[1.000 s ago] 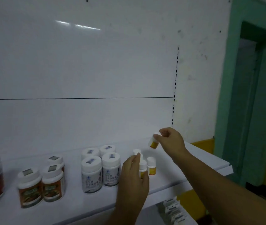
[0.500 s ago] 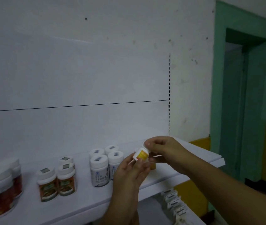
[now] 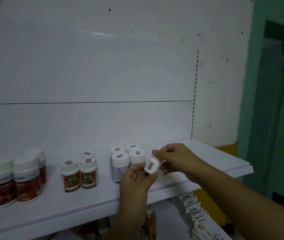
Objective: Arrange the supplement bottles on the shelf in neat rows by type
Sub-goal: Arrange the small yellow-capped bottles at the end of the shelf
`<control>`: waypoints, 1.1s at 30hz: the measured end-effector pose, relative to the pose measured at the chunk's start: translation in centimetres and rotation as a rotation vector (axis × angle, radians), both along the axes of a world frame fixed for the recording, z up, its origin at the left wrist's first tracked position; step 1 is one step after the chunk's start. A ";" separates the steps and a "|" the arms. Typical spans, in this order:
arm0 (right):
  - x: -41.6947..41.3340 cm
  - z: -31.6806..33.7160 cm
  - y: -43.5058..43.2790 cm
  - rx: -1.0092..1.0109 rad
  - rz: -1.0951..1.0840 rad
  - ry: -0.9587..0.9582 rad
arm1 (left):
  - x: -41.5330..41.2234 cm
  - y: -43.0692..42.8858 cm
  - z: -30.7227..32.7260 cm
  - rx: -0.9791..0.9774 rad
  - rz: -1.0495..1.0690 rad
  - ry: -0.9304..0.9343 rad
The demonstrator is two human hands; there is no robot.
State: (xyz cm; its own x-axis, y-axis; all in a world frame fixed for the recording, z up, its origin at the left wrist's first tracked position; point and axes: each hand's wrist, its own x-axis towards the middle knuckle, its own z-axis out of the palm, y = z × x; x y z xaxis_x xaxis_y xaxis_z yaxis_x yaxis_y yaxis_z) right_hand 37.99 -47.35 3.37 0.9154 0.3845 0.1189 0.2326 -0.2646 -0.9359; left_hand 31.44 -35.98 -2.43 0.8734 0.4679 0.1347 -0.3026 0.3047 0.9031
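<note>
Both hands grasp one small white bottle [image 3: 152,166] just above the white shelf [image 3: 221,160], at about 4 o'clock in view, tilted with its barcode facing the camera. The left hand [image 3: 136,177] pinches its base; the right hand [image 3: 176,158] grips its cap end. At 9 o'clock of it stand four white-labelled bottles [image 3: 120,163], then brown-labelled bottles [image 3: 78,174] and red-labelled bottles [image 3: 14,179].
</note>
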 end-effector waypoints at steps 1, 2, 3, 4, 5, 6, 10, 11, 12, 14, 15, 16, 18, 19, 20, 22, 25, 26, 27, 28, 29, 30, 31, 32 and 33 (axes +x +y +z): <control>0.0 0.0 0.0 0.019 0.028 0.006 | 0.1 0.1 -0.2 0.004 -0.007 -0.008; 0.0 0.0 -0.1 0.040 0.060 0.016 | -0.1 0.3 -0.1 -0.066 -0.052 -0.023; 0.1 0.0 -0.1 0.065 0.087 0.027 | -0.2 0.4 0.0 -0.177 -0.130 -0.031; 0.2 -0.1 -0.2 0.097 0.103 0.041 | -0.4 0.6 0.0 -0.274 -0.205 -0.031; 0.3 -0.1 -0.3 0.136 0.111 0.061 | -0.4 0.8 -0.1 -0.319 -0.252 -0.034; 0.4 -0.2 -0.3 0.174 0.114 0.083 | -0.4 1.0 -0.3 -0.299 -0.265 -0.033; 0.5 -0.5 0.2 0.144 0.070 0.061 | 0.1 1.0 -0.8 -0.145 -0.159 -0.055; 0.5 -0.7 0.3 0.109 0.051 0.043 | 0.3 0.9 -0.8 -0.102 -0.115 -0.056; 0.5 -0.8 0.3 0.096 0.041 0.033 | 0.4 0.8 -0.8 -0.048 -0.073 -0.059; 0.6 -0.9 0.2 0.133 0.052 0.029 | 0.8 0.6 -0.9 -0.011 -0.075 -0.067; 0.7 -0.9 0.0 0.157 0.067 0.030 | 0.9 0.6 -0.9 -0.054 -0.111 -0.072; 0.8 -0.9 -0.1 0.180 0.077 0.034 | 1.0 0.6 -0.9 -0.095 -0.156 -0.072; 0.9 -0.9 -0.5 0.234 0.082 0.055 | 1.2 0.6 -1.2 -0.060 -0.155 -0.053; 1.0 -1.0 -0.6 0.258 0.080 0.065 | 1.4 0.6 -1.4 0.014 -0.102 -0.045; 1.1 -1.2 -0.7 0.263 0.073 0.065 | 1.5 0.5 -1.4 0.085 -0.047 -0.043; 1.4 -1.5 -0.9 0.216 0.038 0.034 | 1.7 -0.1 -1.5 0.163 0.007 -0.063; 1.9 -1.6 -1.8 0.214 0.008 -0.004 | 2.5 -1.0 -1.3 0.231 -0.013 -0.071; 2.3 -1.4 -2.2 0.240 0.002 -0.019 | 2.9 -1.3 -1.4 0.272 -0.039 -0.065; 2.7 -1.2 -2.7 0.270 -0.018 -0.040 | 3.5 -1.6 -1.4 0.350 -0.058 -0.043; 3.3 -0.9 -3.3 0.305 -0.055 -0.066 | 4.1 -1.8 -1.6 0.473 -0.050 -0.001; 4.0 -0.6 -3.8 0.340 -0.109 -0.098 | 4.8 -1.9 -1.7 0.620 -0.032 0.047; 4.9 -0.4 -4.4 0.364 -0.176 -0.132 | 5.4 -2.1 -1.6 0.763 -0.012 0.088; 5.9 -0.4 -4.8 0.370 -0.243 -0.161 | 6.0 -2.2 -1.6 0.886 0.010 0.124; 7.0 -0.6 -5.1 0.359 -0.298 -0.179 | 6.8 -2.2 -1.5 0.969 0.024 0.155; 8.0 -1.1 -5.3 0.341 -0.333 -0.186 | 7.5 -2.2 -1.6 1.017 0.031 0.186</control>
